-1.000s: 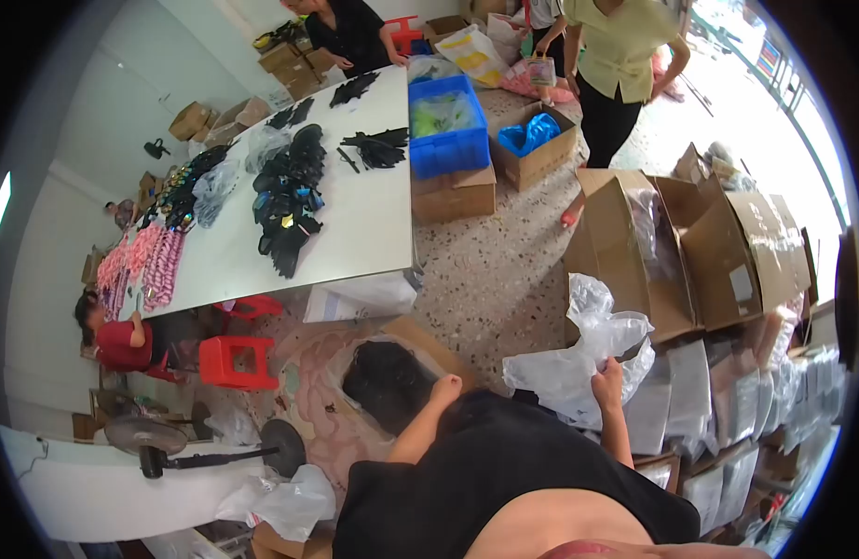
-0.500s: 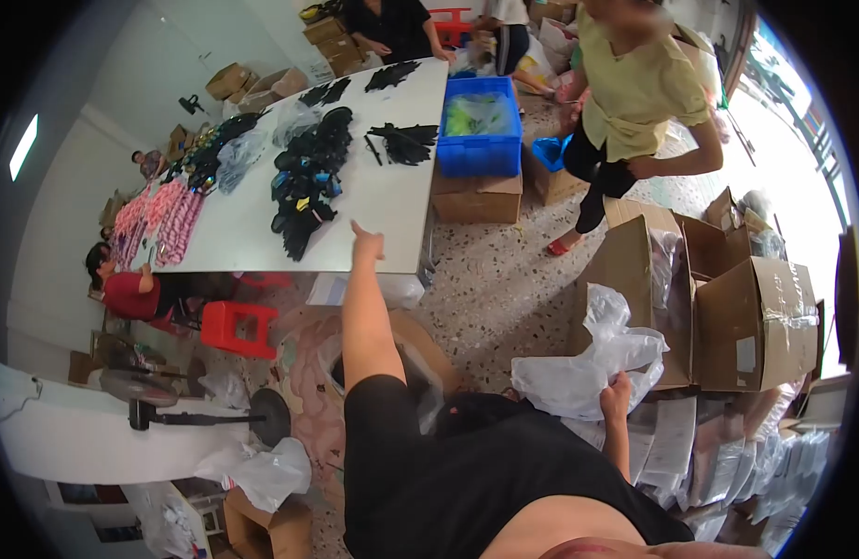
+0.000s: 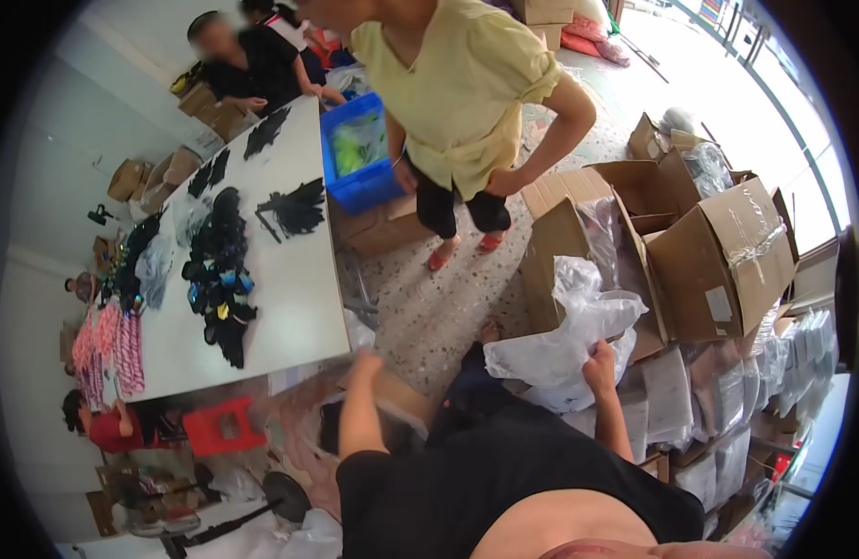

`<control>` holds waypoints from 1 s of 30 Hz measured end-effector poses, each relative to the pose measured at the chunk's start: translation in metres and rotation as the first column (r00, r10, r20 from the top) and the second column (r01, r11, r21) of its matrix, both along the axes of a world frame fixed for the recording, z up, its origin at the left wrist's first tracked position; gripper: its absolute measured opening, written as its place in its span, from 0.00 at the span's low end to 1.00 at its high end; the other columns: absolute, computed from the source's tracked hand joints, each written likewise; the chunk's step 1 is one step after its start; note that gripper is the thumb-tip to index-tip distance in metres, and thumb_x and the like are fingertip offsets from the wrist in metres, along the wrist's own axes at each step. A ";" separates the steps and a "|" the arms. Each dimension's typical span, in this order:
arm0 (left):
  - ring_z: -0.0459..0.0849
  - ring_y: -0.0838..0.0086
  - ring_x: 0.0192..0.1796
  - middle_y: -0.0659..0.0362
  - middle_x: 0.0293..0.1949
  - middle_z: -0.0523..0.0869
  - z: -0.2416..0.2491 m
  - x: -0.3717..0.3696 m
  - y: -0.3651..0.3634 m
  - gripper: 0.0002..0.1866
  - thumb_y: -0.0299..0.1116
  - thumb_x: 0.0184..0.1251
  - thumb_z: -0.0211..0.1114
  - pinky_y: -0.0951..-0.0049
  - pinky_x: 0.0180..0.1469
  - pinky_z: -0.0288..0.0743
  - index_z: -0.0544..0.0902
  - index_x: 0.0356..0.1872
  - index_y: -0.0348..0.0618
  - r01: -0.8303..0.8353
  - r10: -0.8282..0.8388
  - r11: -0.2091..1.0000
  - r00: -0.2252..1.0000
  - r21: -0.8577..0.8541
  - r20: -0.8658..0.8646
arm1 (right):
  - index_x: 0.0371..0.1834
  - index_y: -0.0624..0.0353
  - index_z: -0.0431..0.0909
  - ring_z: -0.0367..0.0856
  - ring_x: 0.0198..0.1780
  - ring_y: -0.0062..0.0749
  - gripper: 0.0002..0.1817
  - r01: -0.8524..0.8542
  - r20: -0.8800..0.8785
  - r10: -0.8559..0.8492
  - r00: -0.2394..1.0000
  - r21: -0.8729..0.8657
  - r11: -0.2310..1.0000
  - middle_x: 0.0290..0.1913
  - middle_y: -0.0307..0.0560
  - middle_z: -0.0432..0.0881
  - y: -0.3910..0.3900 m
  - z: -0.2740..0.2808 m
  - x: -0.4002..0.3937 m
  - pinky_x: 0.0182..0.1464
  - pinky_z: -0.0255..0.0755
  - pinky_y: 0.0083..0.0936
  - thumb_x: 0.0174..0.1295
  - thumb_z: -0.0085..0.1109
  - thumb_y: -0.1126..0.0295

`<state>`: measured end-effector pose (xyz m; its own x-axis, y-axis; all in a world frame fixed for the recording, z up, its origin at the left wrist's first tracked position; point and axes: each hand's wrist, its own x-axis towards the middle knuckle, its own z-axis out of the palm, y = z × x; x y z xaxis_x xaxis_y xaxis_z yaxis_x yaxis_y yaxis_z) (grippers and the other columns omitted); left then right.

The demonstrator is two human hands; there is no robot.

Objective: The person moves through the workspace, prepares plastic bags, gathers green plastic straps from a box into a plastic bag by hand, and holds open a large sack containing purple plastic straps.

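My right hand (image 3: pixel 598 367) grips the lower edge of a crumpled clear plastic bag (image 3: pixel 579 321), beside the open cardboard boxes. My left hand (image 3: pixel 363 367) hangs near the corner of the white table (image 3: pixel 304 307), above an open box on the floor; motion blurs its fingers. On the table lie a long pile of black items (image 3: pixel 220 252) with some blue and yellow bits, a fanned bunch of black pieces (image 3: pixel 297 209), smaller black bunches and pink braided bundles (image 3: pixel 122 349).
A person in a yellow top (image 3: pixel 457 88) stands ahead beside a blue crate (image 3: pixel 360 191). Another person in black (image 3: pixel 262 70) is at the table's far end. Cardboard boxes (image 3: pixel 718 256) and wrapped packs (image 3: pixel 667 396) are at the right, a red stool (image 3: pixel 206 427) at the left.
My left hand, which pointed over the table, has drawn back toward my body. The view has turned right. The person in yellow is nearer, facing me. My right hand keeps the bag.
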<state>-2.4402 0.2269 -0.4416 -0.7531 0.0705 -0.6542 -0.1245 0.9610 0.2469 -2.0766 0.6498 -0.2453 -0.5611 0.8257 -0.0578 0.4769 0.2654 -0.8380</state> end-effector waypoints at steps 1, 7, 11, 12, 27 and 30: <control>0.68 0.52 0.64 0.39 0.61 0.69 0.063 0.031 0.044 0.39 0.35 0.53 0.61 0.61 0.64 0.63 0.57 0.66 0.30 0.020 -0.020 1.000 0.999 0.001 0.039 | 0.23 0.67 0.71 0.69 0.23 0.31 0.10 0.028 -0.032 -0.028 0.999 0.003 1.000 0.19 0.47 0.74 0.009 -0.007 -0.008 0.27 0.62 0.30 0.48 0.60 0.71; 0.84 0.61 0.36 0.45 0.44 0.80 -0.044 0.103 0.095 0.27 0.40 0.56 0.61 0.65 0.35 0.79 0.70 0.53 0.34 -0.276 0.172 0.912 0.929 0.304 0.327 | 0.27 0.70 0.68 0.64 0.24 0.47 0.10 0.079 -0.115 -0.062 0.991 0.154 0.985 0.19 0.56 0.68 0.079 0.004 -0.090 0.29 0.58 0.40 0.38 0.44 0.80; 0.83 0.62 0.31 0.47 0.36 0.82 -0.042 0.061 0.124 0.18 0.39 0.56 0.58 0.66 0.32 0.77 0.76 0.43 0.36 -0.252 0.144 0.876 0.950 0.411 0.276 | 0.38 0.73 0.73 0.69 0.31 0.50 0.17 -0.035 0.045 0.023 0.999 0.293 0.955 0.27 0.60 0.73 0.138 0.058 -0.148 0.41 0.63 0.43 0.44 0.45 0.77; 0.83 0.62 0.30 0.48 0.33 0.82 -0.042 0.048 0.127 0.16 0.38 0.56 0.58 0.66 0.31 0.77 0.78 0.40 0.36 -0.266 0.157 0.851 0.952 0.453 0.264 | 0.46 0.76 0.71 0.72 0.38 0.54 0.22 -0.024 0.059 0.008 0.998 0.265 0.964 0.34 0.64 0.75 0.158 0.055 -0.162 0.46 0.65 0.41 0.46 0.47 0.75; 0.82 0.59 0.27 0.49 0.25 0.83 -0.033 0.146 0.162 0.14 0.35 0.58 0.52 0.60 0.34 0.76 0.81 0.34 0.36 -0.210 0.210 0.927 0.977 0.311 0.033 | 0.13 0.65 0.75 0.75 0.27 0.54 0.07 -0.777 0.466 0.629 0.622 0.469 0.420 0.21 0.58 0.78 0.254 -0.001 -0.389 0.32 0.67 0.45 0.38 0.54 0.72; 0.82 0.59 0.29 0.49 0.27 0.83 -0.033 0.186 0.185 0.14 0.35 0.59 0.52 0.61 0.36 0.75 0.81 0.35 0.36 -0.719 0.618 0.662 0.684 0.212 0.388 | 0.14 0.58 0.77 0.79 0.27 0.49 0.04 -0.847 0.621 0.760 0.192 0.496 -0.191 0.21 0.53 0.79 0.241 0.037 -0.412 0.29 0.70 0.42 0.35 0.55 0.70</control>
